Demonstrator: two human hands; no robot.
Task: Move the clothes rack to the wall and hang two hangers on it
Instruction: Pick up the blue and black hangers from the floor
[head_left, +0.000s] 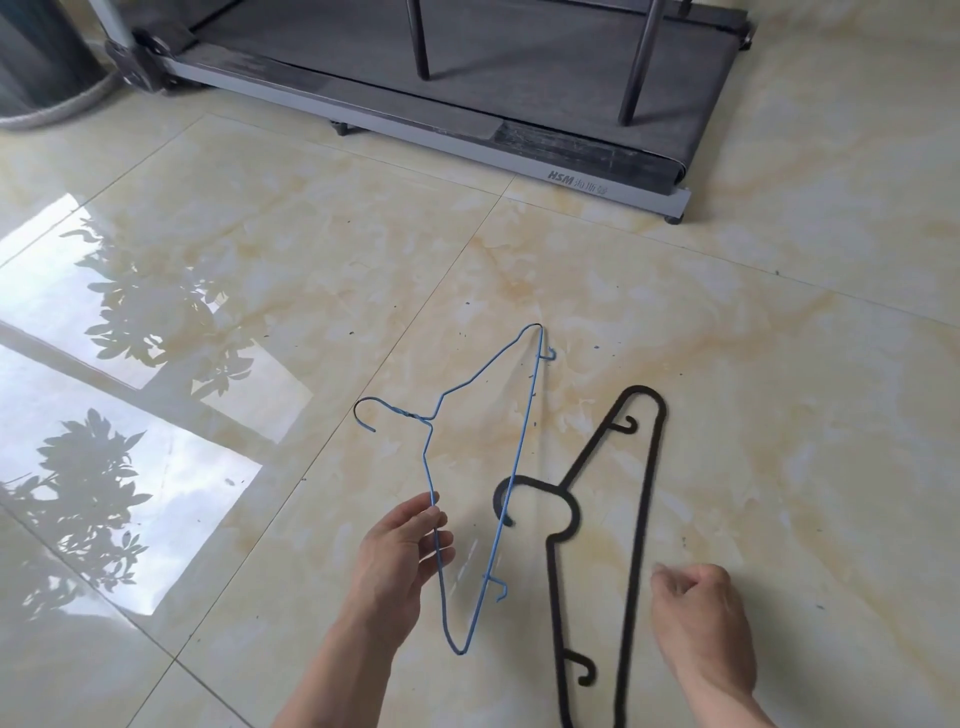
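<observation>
- The step in hand looks like gathering the 2 hangers from the tiled floor (727, 322); no hanging has begun.
- The left hand (402, 551) has its thumb and fingers pinched on one sloping arm of the blue wire hanger (524, 452), below the twisted neck. The hook points left, and the far tip reaches out over the tiles. Whether the hanger is wholly clear of the floor cannot be told.
- The black plastic hanger (641, 499) lies flat just right of the blue one; the blue wire crosses over its hook.
- The right hand (698, 618) is blurred, fingers loosely curled, holding nothing, just beside the black hanger's straight bar and seemingly not touching it.
- 2 dark poles (641, 62) stand on the treadmill (467, 104) at the top of the view; they may be the clothes rack's legs, but its rail is out of frame, so its place against the wall cannot be judged.
- Next, I judge, the right hand must close on the black hanger's bar or neck, lift it free of the crossing blue wire, then both hooks must be carried up to the rail.
</observation>
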